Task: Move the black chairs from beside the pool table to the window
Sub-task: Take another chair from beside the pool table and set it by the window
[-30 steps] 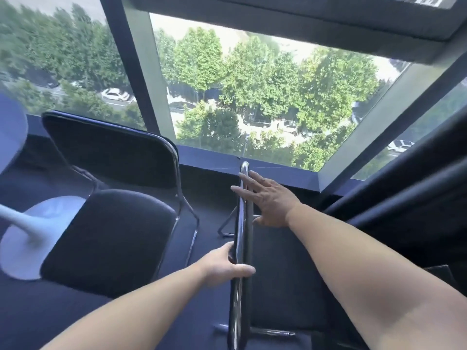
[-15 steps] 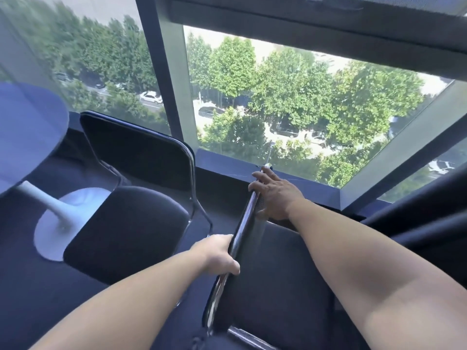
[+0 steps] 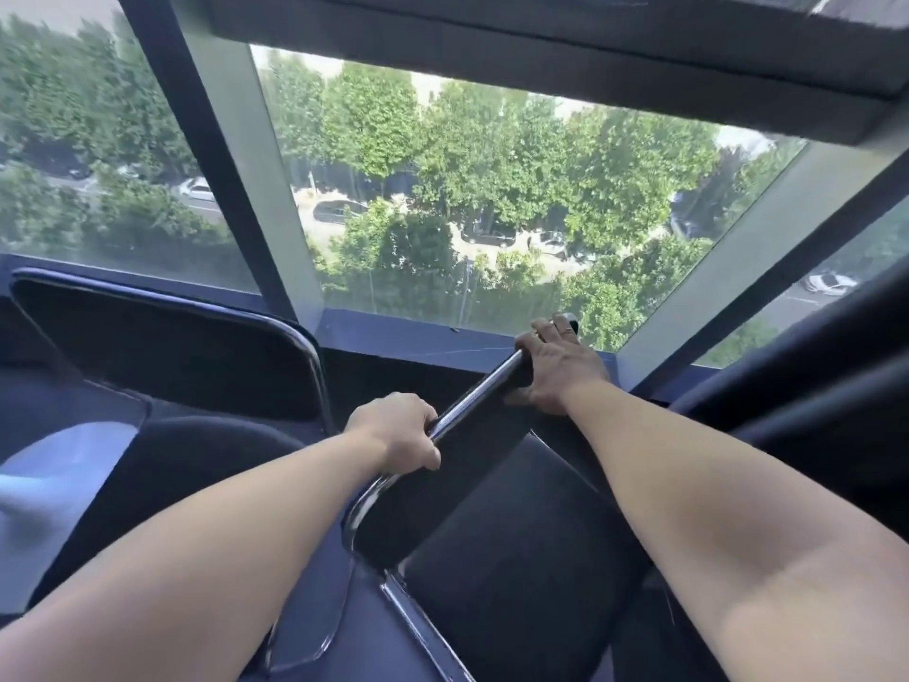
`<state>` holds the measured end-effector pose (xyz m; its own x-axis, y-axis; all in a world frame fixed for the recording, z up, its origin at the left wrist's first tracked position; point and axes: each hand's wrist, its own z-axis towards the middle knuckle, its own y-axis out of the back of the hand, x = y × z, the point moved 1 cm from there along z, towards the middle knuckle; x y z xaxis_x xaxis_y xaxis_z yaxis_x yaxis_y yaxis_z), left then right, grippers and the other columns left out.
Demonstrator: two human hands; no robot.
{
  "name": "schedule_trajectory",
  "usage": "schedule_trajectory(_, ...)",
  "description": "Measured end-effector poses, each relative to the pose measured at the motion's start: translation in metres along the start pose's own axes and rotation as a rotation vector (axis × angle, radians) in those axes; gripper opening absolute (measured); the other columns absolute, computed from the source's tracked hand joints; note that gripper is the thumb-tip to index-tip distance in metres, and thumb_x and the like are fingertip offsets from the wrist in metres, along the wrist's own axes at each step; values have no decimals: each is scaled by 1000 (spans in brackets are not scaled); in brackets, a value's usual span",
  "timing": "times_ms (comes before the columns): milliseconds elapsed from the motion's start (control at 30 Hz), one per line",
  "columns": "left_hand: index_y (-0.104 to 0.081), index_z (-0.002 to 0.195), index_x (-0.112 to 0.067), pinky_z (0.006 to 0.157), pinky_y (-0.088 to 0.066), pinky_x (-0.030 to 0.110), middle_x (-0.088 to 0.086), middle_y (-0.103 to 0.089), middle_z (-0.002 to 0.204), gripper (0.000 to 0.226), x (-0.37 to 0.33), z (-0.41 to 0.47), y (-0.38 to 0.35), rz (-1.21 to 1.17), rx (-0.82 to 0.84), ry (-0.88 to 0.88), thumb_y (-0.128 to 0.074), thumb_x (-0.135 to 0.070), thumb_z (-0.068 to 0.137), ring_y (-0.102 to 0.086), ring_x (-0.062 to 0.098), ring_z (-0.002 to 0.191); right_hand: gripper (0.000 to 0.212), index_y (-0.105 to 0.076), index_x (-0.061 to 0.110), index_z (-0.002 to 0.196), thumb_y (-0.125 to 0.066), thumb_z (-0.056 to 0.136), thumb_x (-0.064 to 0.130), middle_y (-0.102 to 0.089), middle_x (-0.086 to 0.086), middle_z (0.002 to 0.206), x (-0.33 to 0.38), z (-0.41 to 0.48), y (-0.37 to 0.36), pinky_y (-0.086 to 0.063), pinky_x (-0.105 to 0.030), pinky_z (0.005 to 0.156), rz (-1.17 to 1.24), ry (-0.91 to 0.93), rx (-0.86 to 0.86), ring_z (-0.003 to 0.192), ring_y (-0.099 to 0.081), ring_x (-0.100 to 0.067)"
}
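By the window (image 3: 492, 189), a black chair (image 3: 457, 479) with chrome frame (image 3: 474, 400).

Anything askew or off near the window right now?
The held chair is skewed: its chrome rail, held by the left grip and right grip, runs diagonal to the window sill, while the back of the parked chair lies roughly parallel to it. Nothing spilled or visibly damaged.

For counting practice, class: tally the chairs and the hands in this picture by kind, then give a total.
Black chairs: 2, the parked chair by the window and the held chair
Hands: 2, the left hand and the right hand, both gripping the held chair
Total: 4
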<state>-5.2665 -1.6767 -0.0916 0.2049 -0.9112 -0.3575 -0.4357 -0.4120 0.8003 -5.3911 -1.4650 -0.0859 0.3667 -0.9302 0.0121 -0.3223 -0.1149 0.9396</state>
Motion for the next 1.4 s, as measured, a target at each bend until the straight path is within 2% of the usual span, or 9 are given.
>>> schedule_trajectory(100, -58, 68, -26, 56, -37, 26, -12, -59, 71, 24, -9, 19, 7, 71, -83, -32, -72, -45, 67, -59, 15, 70, 90, -31, 37, 146, -68, 73, 75, -6, 3, 167, -18, 4, 0, -24, -52, 117, -4, -103, 0, 154, 5, -24)
schedule_trajectory(233, -64, 85, -29, 62, -37, 30, -9, -60, 85, 26, -20, 37, 10, 170, -212, -59, -67, -53, 76, -60, 20, 80, 89, -29, 36, 146, -61, 75, 79, -7, 0, 167, -42, 7, -3, -23, -53, 119, -9, -186, -31, 153, 3, -28)
schedule_trajectory(467, -59, 95, -29, 71, -40, 35, -2, -67, 101, 28, -42, 70, 6, 224, -342, -56, -60, -56, 89, -65, 26, 95, 93, -28, 30, 151, -48, 79, 85, -18, -8, 165, -74, 11, -5, -9, -57, 120, -87, -275, -80, 153, -7, -33)
schedule_trajectory(700, -60, 104, -34, 84, -36, 41, -2, -68, 106, 24, -70, 100, 7, 199, -371, 21, -58, -54, 91, -61, 26, 102, 99, -30, 11, 152, -38, 84, 83, -31, -18, 159, -109, 7, -3, -18, -49, 119, -163, -268, -50, 147, -27, -34)
schedule_trajectory(800, -60, 118, -35, 89, -37, 43, -1, -64, 114, 30, -79, 111, 9, 161, -355, 15, -61, -49, 92, -55, 26, 110, 88, -44, 11, 135, -43, 83, 82, -55, -14, 135, -122, 8, -5, -36, -43, 106, -143, -244, -79, 125, -50, -32)
schedule_trajectory(900, -62, 121, -35, 94, -36, 44, 0, -63, 117, 33, -88, 121, 14, 139, -331, -7, -63, -48, 91, -52, 27, 112, 81, -49, 14, 121, -43, 81, 84, -63, -9, 117, -134, 10, -6, -42, -41, 92, -129, -235, -102, 108, -59, -29)
schedule_trajectory(1067, -65, 116, -36, 98, -35, 44, 2, -63, 118, 30, -105, 135, 24, 147, -294, -30, -67, -48, 89, -51, 28, 115, 83, -50, 14, 123, -43, 80, 85, -64, -7, 114, -153, 8, -14, -39, -40, 84, -146, -238, -153, 104, -61, -27)
schedule_trajectory(1167, -68, 109, -33, 96, -37, 43, 1, -64, 113, 27, -112, 139, 29, 147, -271, -29, -69, -48, 87, -52, 27, 112, 74, -49, 16, 117, -49, 82, 81, -64, -7, 113, -161, 6, -18, -38, -41, 82, -149, -221, -162, 103, -60, -28)
schedule_trajectory(1400, -64, 116, -30, 99, -34, 42, -1, -61, 113, 36, -95, 127, 23, 109, -328, -17, -67, -51, 87, -50, 25, 113, 60, -49, 19, 106, -54, 84, 75, -62, -4, 106, -152, 11, -20, -37, -40, 79, -119, -119, -198, 97, -59, -26)
